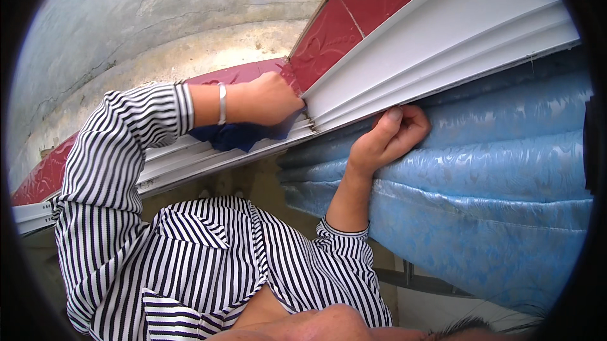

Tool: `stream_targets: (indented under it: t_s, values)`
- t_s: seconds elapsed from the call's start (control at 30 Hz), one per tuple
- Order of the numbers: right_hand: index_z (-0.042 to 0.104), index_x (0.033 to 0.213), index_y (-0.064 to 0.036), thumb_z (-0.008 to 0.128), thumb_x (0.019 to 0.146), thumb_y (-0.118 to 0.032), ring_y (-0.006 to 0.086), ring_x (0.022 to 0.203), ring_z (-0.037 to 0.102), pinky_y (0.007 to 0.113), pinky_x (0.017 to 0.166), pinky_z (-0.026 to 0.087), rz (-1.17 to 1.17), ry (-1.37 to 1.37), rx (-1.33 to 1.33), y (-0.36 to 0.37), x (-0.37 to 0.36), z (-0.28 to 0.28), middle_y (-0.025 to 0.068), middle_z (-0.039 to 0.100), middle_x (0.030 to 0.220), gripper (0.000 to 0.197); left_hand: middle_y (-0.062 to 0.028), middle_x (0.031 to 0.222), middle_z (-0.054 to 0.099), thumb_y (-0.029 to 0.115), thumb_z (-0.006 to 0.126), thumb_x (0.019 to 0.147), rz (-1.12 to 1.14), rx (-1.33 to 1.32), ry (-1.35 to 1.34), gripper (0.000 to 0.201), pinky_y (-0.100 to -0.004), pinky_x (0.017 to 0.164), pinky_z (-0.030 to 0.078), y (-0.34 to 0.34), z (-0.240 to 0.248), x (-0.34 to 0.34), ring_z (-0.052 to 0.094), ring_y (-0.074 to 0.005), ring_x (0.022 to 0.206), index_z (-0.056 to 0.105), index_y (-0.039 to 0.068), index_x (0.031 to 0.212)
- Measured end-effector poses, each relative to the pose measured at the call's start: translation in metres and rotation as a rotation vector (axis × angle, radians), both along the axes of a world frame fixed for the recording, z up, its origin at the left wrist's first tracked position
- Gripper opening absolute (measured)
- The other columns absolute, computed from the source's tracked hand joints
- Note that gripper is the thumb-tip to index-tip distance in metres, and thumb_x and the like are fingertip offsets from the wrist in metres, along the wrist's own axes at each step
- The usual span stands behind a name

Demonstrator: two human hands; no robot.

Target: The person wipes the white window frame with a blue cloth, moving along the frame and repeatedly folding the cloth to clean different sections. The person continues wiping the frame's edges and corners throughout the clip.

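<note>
My left hand [273, 99], with a pale band at its wrist, is closed in a fist over a dark blue cloth [232, 137]. It presses the cloth onto the white ridged window track [183, 163], close to the corner where a white frame panel [404, 56] begins. My right hand [389, 139] rests at the lower edge of that panel, against the light blue patterned curtain [480, 164]. Its fingers are curled in with the thumb against them; whether they pinch the curtain or the frame edge is hidden.
Red embossed tiles [322, 37] line the far side of the white frame. Beyond them lies a cracked grey concrete floor [158, 18]. Dark dirt [310, 120] shows at the joint in the track. Under the curtain, a grey metal rail [423, 281] stands at the lower right.
</note>
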State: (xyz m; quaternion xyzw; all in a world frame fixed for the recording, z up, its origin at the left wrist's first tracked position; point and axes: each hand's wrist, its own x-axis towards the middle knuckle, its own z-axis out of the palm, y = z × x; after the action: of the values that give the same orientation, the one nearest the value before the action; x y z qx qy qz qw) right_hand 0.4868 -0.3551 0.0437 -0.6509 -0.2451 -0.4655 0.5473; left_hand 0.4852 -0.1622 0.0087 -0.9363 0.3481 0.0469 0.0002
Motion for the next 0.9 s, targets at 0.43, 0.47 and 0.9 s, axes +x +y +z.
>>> stream_targets:
  t_s: [0.43, 0.47, 0.9]
  values:
    - [0.042, 0.104, 0.0004, 0.053, 0.096, -0.018, 0.0111, 0.079, 0.044, 0.025, 0.072, 0.04, 0.162, 0.219, 0.025, -0.011, -0.01, -0.005, 0.0063, 0.046, 0.092, 0.023, -0.0118, 0.07, 0.065, 0.012, 0.055, 0.077, 0.175, -0.02, 0.171, 0.012, -0.0432, 0.058, 0.048, 0.044, 0.018, -0.066, 0.065, -0.0303, 0.068, 0.063, 0.006, 0.084]
    - [0.042, 0.104, 0.0004, 0.053, 0.096, -0.018, 0.0111, 0.079, 0.044, 0.025, 0.072, 0.04, 0.158, 0.216, 0.025, -0.011, -0.01, -0.005, 0.0065, 0.046, 0.093, 0.023, -0.0112, 0.072, 0.064, 0.011, 0.055, 0.078, 0.215, -0.137, 0.115, 0.016, -0.0436, 0.058, 0.049, 0.034, 0.014, -0.063, 0.065, -0.0308, 0.069, 0.063, 0.006, 0.091]
    - [0.043, 0.104, 0.0007, 0.053, 0.095, -0.017, 0.0109, 0.076, 0.044, 0.023, 0.068, 0.04, 0.108, 0.178, -0.005, -0.01, -0.008, -0.005, 0.0064, 0.047, 0.092, 0.022, -0.0065, 0.071, 0.061, 0.018, 0.058, 0.084, -0.07, 0.168, -0.184, 0.018, -0.0345, 0.049, 0.041, -0.018, -0.011, -0.02, 0.064, -0.0201, 0.062, 0.054, 0.008, 0.098]
